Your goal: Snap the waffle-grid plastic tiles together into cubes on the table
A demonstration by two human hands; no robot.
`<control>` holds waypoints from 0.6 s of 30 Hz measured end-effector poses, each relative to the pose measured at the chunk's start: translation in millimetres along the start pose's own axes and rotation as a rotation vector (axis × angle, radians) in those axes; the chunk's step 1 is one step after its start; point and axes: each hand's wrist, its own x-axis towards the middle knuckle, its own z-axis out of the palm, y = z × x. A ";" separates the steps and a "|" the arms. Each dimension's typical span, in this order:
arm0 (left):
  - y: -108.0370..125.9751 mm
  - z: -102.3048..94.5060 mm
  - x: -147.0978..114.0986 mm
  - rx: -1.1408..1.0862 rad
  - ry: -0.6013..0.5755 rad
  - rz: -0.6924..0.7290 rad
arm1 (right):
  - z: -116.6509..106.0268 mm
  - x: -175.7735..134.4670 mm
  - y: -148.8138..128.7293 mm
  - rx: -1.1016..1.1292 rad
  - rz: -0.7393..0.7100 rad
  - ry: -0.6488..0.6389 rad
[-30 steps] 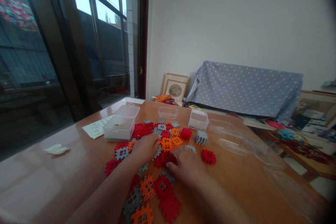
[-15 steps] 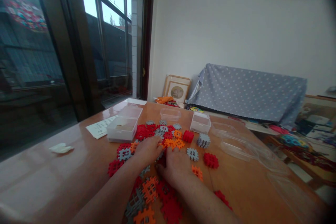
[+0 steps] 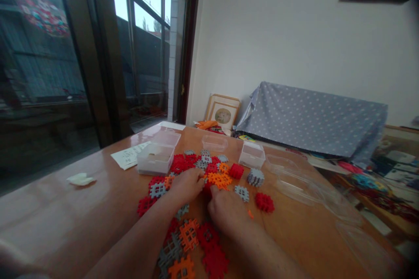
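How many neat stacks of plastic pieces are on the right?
3: a red notched plastic stack farthest away, a grey notched plastic stack to its right, a second red notched plastic stack nearest. The right forearm may hide others.

Bare hands (image 3: 229, 209) and bare forearms (image 3: 139, 235)

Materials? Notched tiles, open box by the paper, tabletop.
Notched tiles: likely moulded plastic, satin to matte; even colours, regular repeated teeth.
Open box: probably thin plastic, cloudy-translucent; its raised lid shows what's behind.
Tabletop: wood-brown, glossy; pale reflections on the left side. Solid wood, veneer or laminate: can't tell.
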 end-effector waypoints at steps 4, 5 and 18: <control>-2.4 -1.3 0.7 -0.021 0.039 0.016 | 0.5 -3.8 6.5 0.024 0.013 0.003; -3.1 -1.1 1.0 -0.024 0.046 0.019 | 1.0 -4.8 8.2 0.042 0.022 0.005; -3.3 0.9 -0.8 -0.060 0.061 0.003 | 18.4 3.5 40.0 0.747 0.136 0.169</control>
